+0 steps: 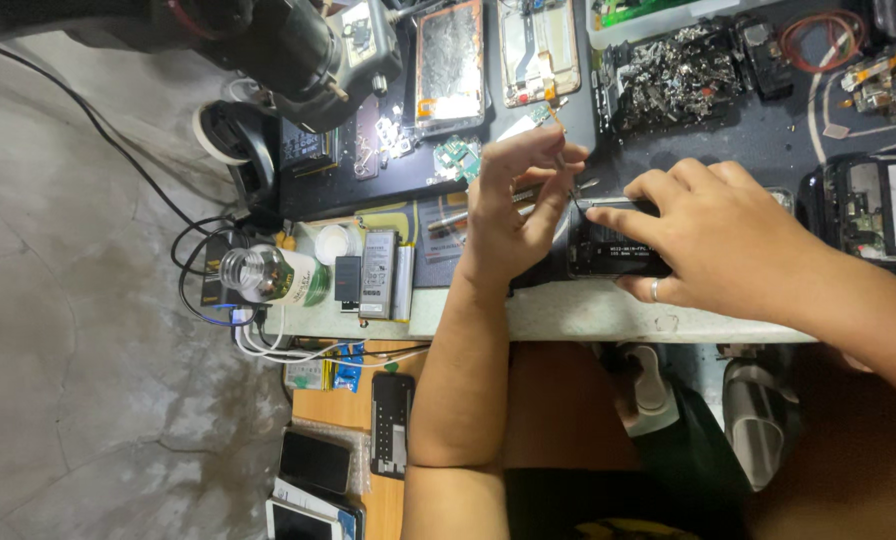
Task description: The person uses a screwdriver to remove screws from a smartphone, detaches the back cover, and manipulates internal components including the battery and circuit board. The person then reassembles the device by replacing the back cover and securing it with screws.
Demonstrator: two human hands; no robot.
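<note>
Forearms fill the lower half of my view, both reaching up over the pale bench [568,322] edge. My right hand [718,240] lies flat over a dark phone [608,250], fingers spread and curled around its far end, pinning it to the bench; a ring sits on one finger. My left hand [513,205] hovers just beside it, thumb and first fingers pinched shut on thin tweezers [566,175] whose tips angle down to the phone's upper edge. I cannot see what the tips are touching; it is too small.

To do this well, I judge the phone must stay dead still, so the right hand should keep even pressure and stay off the spot being worked. The left wrist would be steadier resting on the bench or against the phone, with only the fingertips moving. A light pinch seems wise, since a slip could scratch or tear something small.

My left forearm comes straight up from below, wrist bent back slightly, hand turned so the palm faces right. My right arm enters from the lower right corner and crosses leftward, wrist nearly straight.

Left of my left hand lie a flat grey battery [378,272] and a small clear bottle [268,275] on its side. Farther off are a cracked screen [450,65], a bare phone frame [540,48] and a tray of metal scraps [673,80]. More phones [316,462] rest on a lower wooden surface.
</note>
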